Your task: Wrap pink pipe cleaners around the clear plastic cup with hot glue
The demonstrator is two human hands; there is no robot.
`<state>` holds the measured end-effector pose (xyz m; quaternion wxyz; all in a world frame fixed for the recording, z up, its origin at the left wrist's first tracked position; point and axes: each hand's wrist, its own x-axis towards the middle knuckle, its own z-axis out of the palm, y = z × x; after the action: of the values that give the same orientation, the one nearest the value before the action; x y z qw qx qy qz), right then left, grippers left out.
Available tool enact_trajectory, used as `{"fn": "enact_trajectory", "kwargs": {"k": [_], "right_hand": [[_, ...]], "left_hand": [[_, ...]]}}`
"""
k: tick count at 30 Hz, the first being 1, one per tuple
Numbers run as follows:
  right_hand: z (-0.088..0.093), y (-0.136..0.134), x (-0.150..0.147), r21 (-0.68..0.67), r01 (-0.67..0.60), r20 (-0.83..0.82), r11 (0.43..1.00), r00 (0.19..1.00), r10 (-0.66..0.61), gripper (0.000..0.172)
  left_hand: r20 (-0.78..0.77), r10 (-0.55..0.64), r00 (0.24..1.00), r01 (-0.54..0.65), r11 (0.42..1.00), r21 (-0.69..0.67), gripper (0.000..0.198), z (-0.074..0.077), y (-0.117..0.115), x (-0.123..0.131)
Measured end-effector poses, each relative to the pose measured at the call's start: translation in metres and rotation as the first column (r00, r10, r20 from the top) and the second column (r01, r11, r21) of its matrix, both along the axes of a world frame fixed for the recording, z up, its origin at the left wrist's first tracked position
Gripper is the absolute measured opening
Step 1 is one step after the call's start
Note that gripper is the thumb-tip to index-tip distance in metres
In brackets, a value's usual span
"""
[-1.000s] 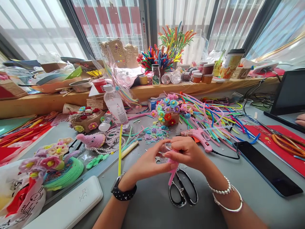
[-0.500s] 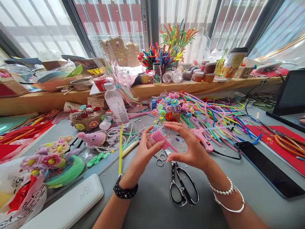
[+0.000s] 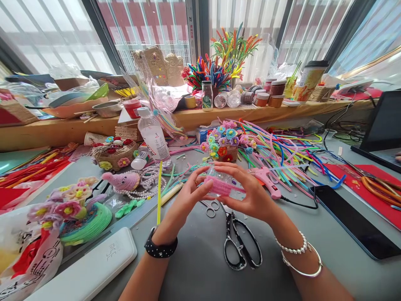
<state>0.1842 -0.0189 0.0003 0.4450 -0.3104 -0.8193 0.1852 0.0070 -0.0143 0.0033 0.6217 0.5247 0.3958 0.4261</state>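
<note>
Between my hands is a clear plastic container [image 3: 216, 172] with a band of fuzzy pink pipe cleaner [image 3: 221, 187] wrapped along its side. My left hand [image 3: 192, 192] is closed on its left end, thumb pressed against the pink band. Around the right end curl the fingers and thumb of my right hand [image 3: 247, 188]. The container's exact shape is partly hidden by my fingers. Just below lie black-handled scissors [image 3: 238, 246] and a small pair of metal scissors [image 3: 211, 210]. A pink glue gun [image 3: 266, 180] rests right of my right hand.
Loose pipe cleaners [image 3: 282, 146] spread behind, beside a flower-covered basket [image 3: 230, 154]. A phone [image 3: 354, 221] lies at the right, a white power bank [image 3: 94, 263] at the left. A plastic bottle [image 3: 153, 136] stands at left centre. Part of another person's hand [image 3: 397, 157] shows by a laptop [image 3: 382, 125].
My right hand has closed in from the right onto the container. The pink band has turned from slanting to nearly level, and my left hand has shifted slightly.
</note>
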Motion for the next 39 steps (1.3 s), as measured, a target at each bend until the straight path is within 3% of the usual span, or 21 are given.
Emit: {"fn": "enact_trajectory", "kwargs": {"k": [4, 7, 12, 15, 24, 33, 39], "right_hand": [[0.003, -0.0005, 0.0023, -0.023, -0.043, 0.004, 0.999, 0.999, 0.043, 0.055], [0.004, 0.0002, 0.004, -0.024, 0.001, -0.054, 1.0, 0.999, -0.002, 0.057], [0.004, 0.0009, 0.0046, 0.026, 0.13, -0.166, 0.991, 0.978, -0.124, 0.024], [0.0045, 0.0007, 0.0045, 0.078, 0.197, -0.203, 0.977, 0.963, -0.178, 0.014], [0.0046, 0.0004, 0.0041, 0.06, 0.157, -0.249, 0.986, 0.959, -0.138, 0.023], [0.0055, -0.0002, 0.0033, 0.025, 0.124, -0.247, 0.992, 0.962, -0.114, 0.02], [0.005, 0.0, 0.005, -0.002, 0.168, -0.251, 0.986, 0.954, -0.164, 0.019]], "left_hand": [[0.017, -0.02, 1.0, 0.02, 1.0, -0.022, 0.059, -0.0002, 0.0004, -0.0028], [0.045, 0.026, 0.999, -0.025, 1.0, -0.018, 0.057, -0.0002, 0.0002, -0.0018], [0.047, 0.133, 0.99, -0.133, 0.991, 0.0, 0.06, 0.0005, -0.0001, 0.0025], [0.021, 0.164, 0.986, -0.165, 0.986, 0.037, 0.058, 0.0003, -0.0007, 0.0041], [-0.015, 0.161, 0.987, -0.159, 0.985, 0.07, 0.055, -0.0015, -0.0007, 0.002], [-0.062, 0.128, 0.99, -0.124, 0.99, 0.061, 0.057, 0.0021, -0.0026, 0.0033], [0.002, 0.06, 0.998, -0.06, 0.994, 0.086, 0.063, -0.0004, -0.001, 0.0006]]}}
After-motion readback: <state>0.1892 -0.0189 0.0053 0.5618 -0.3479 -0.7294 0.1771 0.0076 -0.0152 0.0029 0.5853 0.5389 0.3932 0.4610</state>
